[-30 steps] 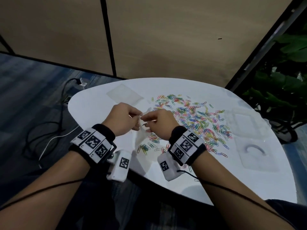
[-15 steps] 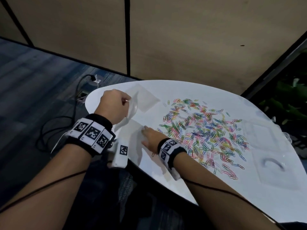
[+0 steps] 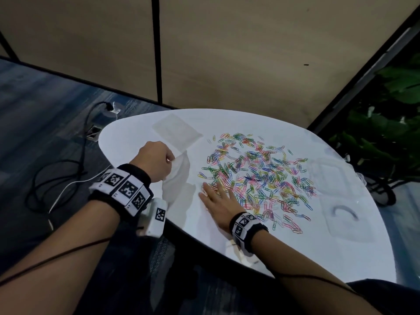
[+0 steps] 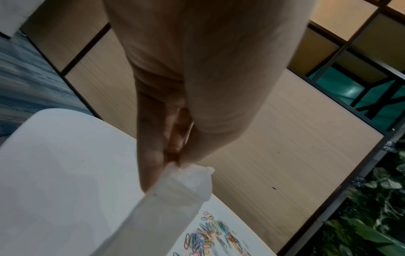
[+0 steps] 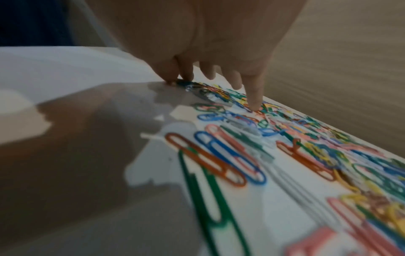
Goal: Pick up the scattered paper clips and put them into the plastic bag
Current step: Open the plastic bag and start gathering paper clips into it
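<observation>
A wide scatter of coloured paper clips point(image 3: 256, 176) covers the middle of the white table point(image 3: 127, 142). My left hand point(image 3: 156, 162) pinches the rim of a clear plastic bag point(image 3: 179, 176) at the table's left, and the bag hangs down from its fingertips point(image 4: 153, 173) with its mouth point(image 4: 192, 183) partly open. My right hand point(image 3: 216, 196) lies flat with straight, spread fingers on the near left edge of the clip pile. Its fingertips point(image 5: 254, 104) touch the clips point(image 5: 219, 155) on the table.
A second flat clear bag point(image 3: 177, 130) lies at the table's far left. Two more clear bags point(image 3: 331, 176) point(image 3: 345, 219) lie on the right side. Cables point(image 3: 68, 164) run over the floor to the left; a plant point(image 3: 386, 142) stands at the right.
My right hand left the bag, dropped flat onto the table and slid right onto the pile's edge. My left hand keeps the bag, now alone.
</observation>
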Tool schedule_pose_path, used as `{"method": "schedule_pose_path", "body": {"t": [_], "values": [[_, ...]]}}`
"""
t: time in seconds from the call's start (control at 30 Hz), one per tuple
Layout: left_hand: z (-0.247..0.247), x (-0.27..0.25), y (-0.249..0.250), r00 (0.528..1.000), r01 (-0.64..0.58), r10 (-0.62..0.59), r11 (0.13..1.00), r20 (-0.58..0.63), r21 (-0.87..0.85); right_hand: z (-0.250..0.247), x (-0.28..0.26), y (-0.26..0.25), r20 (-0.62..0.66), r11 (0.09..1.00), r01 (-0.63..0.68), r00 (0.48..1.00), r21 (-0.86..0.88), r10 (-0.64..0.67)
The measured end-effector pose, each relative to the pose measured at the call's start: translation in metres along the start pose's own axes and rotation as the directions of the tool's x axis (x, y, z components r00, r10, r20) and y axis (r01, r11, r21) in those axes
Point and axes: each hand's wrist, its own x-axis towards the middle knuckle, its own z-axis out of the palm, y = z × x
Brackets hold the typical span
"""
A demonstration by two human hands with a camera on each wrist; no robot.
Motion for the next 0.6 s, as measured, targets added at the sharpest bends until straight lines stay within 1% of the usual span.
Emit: {"method": "schedule_pose_path", "body": {"t": [0.07,0.13,0.27,0.33,0.37,0.4,0.43,0.47,0.5,0.57,0.6], "values": [[0.005,-0.001,0.001,1.0,-0.007,0.007,1.0,0.014,0.023,-0.003,0.005,0.002,-0.002,1.0,-0.017,1.0,0.026,0.017],[0.01,-0.001,0.0,1.0,-0.016,0.016,0.999,0.022,0.036,-0.006,0.011,0.002,-0.059,0.999,0.005,0.998,0.04,-0.003],[0.018,0.002,0.0,0.999,-0.027,0.024,0.998,0.049,0.057,-0.019,0.019,0.006,-0.113,0.993,0.003,0.994,0.119,0.011],[0.021,0.002,0.001,0.998,-0.034,0.03,0.998,0.059,0.062,-0.026,0.023,0.015,-0.126,0.983,-0.07,0.988,0.172,0.093],[0.022,0.002,0.002,0.998,-0.036,0.032,0.997,0.062,0.063,-0.031,0.024,0.02,-0.112,0.954,-0.159,0.975,0.254,0.193],[0.023,0.001,0.002,0.997,-0.039,0.035,0.997,0.063,0.062,-0.033,0.025,0.026,-0.1,0.888,-0.245,0.947,0.39,0.305],[0.024,0.001,0.003,0.997,-0.038,0.034,0.998,0.066,0.06,-0.037,0.023,0.032,-0.067,0.768,-0.322,0.902,0.554,0.426],[0.024,0.0,0.002,0.997,-0.035,0.031,0.998,0.069,0.055,-0.037,0.022,0.039,-0.037,0.626,-0.355,0.851,0.694,0.523],[0.024,-0.001,0.003,0.997,-0.033,0.029,0.998,0.074,0.051,-0.041,0.018,0.044,0.016,0.467,-0.36,0.805,0.808,0.593],[0.024,-0.003,0.005,0.996,-0.037,0.034,0.998,0.079,0.048,-0.05,0.008,0.05,0.13,0.128,-0.272,0.757,0.954,0.641],[0.024,-0.004,0.007,0.996,-0.039,0.036,0.998,0.078,0.043,-0.059,0.001,0.05,0.175,-0.047,-0.19,0.746,0.981,0.643]]}}
